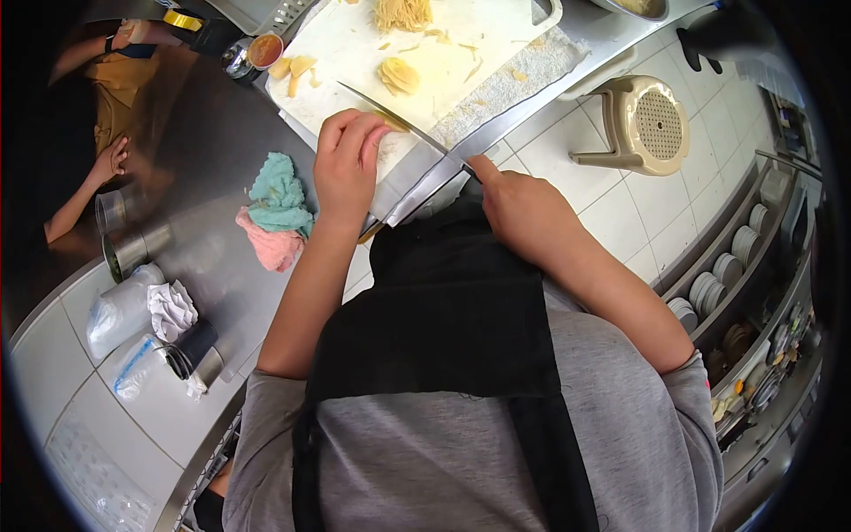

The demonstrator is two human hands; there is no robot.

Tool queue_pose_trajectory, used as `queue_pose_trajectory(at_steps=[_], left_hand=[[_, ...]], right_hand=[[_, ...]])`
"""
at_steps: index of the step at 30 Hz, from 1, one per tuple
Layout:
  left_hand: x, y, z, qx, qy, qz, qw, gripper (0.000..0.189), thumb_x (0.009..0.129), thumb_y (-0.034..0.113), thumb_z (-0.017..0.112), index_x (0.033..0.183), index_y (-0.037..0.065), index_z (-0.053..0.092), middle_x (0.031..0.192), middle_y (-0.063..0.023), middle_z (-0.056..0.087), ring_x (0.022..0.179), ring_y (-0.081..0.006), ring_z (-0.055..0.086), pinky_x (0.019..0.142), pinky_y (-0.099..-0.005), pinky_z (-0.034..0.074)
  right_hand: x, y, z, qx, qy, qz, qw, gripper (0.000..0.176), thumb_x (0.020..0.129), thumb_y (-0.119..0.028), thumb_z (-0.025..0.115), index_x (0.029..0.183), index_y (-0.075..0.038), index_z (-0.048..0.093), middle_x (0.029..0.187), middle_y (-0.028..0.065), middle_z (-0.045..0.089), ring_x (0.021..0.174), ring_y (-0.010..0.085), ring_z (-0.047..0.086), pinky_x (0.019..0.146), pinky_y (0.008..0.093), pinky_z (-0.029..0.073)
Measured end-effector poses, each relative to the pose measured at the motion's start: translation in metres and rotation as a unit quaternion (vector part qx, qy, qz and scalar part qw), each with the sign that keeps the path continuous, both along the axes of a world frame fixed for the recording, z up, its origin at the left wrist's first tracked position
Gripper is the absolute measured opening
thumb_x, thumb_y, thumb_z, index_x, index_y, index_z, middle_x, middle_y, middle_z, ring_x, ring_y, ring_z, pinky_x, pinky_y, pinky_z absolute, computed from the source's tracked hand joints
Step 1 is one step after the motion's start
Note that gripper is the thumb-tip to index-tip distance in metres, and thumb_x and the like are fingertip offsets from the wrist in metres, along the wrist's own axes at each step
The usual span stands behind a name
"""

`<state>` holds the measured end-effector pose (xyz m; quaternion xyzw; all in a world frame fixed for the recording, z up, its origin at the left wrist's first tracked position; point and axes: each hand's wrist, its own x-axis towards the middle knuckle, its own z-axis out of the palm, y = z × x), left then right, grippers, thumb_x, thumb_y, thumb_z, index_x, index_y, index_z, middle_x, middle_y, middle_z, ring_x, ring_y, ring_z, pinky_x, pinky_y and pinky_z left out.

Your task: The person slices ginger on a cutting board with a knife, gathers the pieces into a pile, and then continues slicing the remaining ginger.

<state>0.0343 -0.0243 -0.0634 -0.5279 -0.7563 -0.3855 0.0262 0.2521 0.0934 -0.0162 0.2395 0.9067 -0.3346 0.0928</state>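
Note:
My right hand (523, 204) grips the handle of a long knife (403, 129), index finger stretched along it. The blade slants up and left across the near side of a white cutting board (470, 66). Just left of the blade, my left hand (348, 146) has its fingers curled down on a yellow vegetable piece (390, 120), mostly hidden beneath the fingertips and blade. Beyond the knife lies a fanned stack of thin yellow slices (398, 76). Further back is a pile of fine yellow shreds (403, 12), with loose bits scattered around it.
Green and pink cloths (275, 208) lie on the steel counter (213, 160). A cup of reddish sauce (265, 51) stands by the board's left corner. Another person's hand (111, 161) shows at left. A beige plastic stool (651, 124) and shelves of stacked plates (709, 291) are at right.

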Motion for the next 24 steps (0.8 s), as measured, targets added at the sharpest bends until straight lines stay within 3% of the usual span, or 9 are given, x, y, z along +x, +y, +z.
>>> queue_pose_trajectory(at_steps=[9, 11, 15, 17, 24], left_hand=[[-0.008, 0.003, -0.015, 0.046, 0.029, -0.015, 0.998, 0.02, 0.079, -0.002, 0.076, 0.096, 0.006, 0.071, 0.098, -0.0085, 0.067, 0.083, -0.024, 0.066, 0.068, -0.0315, 0.056], [-0.009, 0.0, -0.015, 0.035, 0.021, -0.016, 0.999, 0.021, 0.077, -0.003, 0.077, 0.096, 0.004, 0.071, 0.098, -0.0094, 0.069, 0.086, -0.0235, 0.067, 0.075, -0.032, 0.055], [-0.01, 0.002, -0.014, 0.03, 0.011, -0.034, 0.999, 0.023, 0.076, -0.004, 0.078, 0.096, 0.004, 0.071, 0.098, -0.0092, 0.069, 0.086, -0.0232, 0.067, 0.076, -0.0317, 0.055], [-0.01, 0.002, -0.016, 0.034, 0.018, -0.034, 0.999, 0.023, 0.075, -0.005, 0.078, 0.095, 0.004, 0.071, 0.098, -0.0089, 0.068, 0.086, -0.0232, 0.067, 0.075, -0.0318, 0.055], [-0.011, 0.002, -0.015, 0.025, 0.017, -0.042, 0.999, 0.024, 0.075, -0.006, 0.077, 0.096, 0.005, 0.071, 0.098, -0.0087, 0.068, 0.088, -0.0239, 0.066, 0.076, -0.0322, 0.054]], right_hand=[[-0.012, 0.002, 0.02, 0.001, -0.026, 0.017, 1.0, 0.039, 0.087, -0.005, 0.053, 0.125, 0.0, 0.05, 0.078, 0.0201, 0.069, 0.071, 0.0371, 0.069, 0.062, 0.048, 0.055], [-0.015, 0.001, 0.02, -0.004, -0.042, 0.027, 0.999, 0.039, 0.087, -0.005, 0.053, 0.126, 0.0, 0.049, 0.077, 0.0197, 0.069, 0.071, 0.0374, 0.07, 0.062, 0.048, 0.056], [-0.019, -0.002, 0.016, -0.026, -0.044, 0.013, 0.999, 0.038, 0.089, -0.005, 0.052, 0.126, -0.002, 0.048, 0.079, 0.0204, 0.069, 0.073, 0.0379, 0.07, 0.062, 0.0483, 0.056], [-0.022, -0.002, 0.016, -0.071, -0.098, -0.008, 0.993, 0.052, 0.088, -0.007, 0.056, 0.138, -0.005, 0.044, 0.084, 0.0234, 0.068, 0.077, 0.0414, 0.068, 0.068, 0.0512, 0.053], [-0.021, -0.005, 0.014, -0.075, -0.098, -0.016, 0.992, 0.053, 0.087, -0.007, 0.057, 0.139, -0.006, 0.045, 0.081, 0.0223, 0.066, 0.077, 0.0402, 0.068, 0.067, 0.0508, 0.054]])
